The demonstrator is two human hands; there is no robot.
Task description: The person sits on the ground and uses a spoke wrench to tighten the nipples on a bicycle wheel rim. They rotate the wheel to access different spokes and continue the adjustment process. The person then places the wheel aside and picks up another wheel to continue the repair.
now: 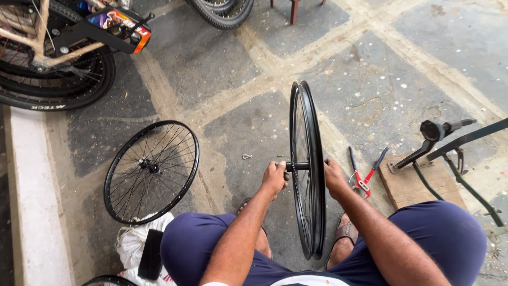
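A black spoked bicycle wheel rim (308,127) stands upright on the stone floor between my knees. My left hand (275,176) is closed on the left end of its axle at the hub. On the other side of the rim, my right hand (333,175) grips the right end of the axle. Both forearms reach forward over my blue-trousered legs. My sandalled feet rest on the floor either side of the rim's bottom.
A second black spoked wheel (152,170) lies flat at the left. Red-handled cutters (364,177) lie right of the rim, beside a wooden block (410,185) with a metal stand. A parked bicycle (53,58) stands top left. A white bag (138,246) sits by my left knee.
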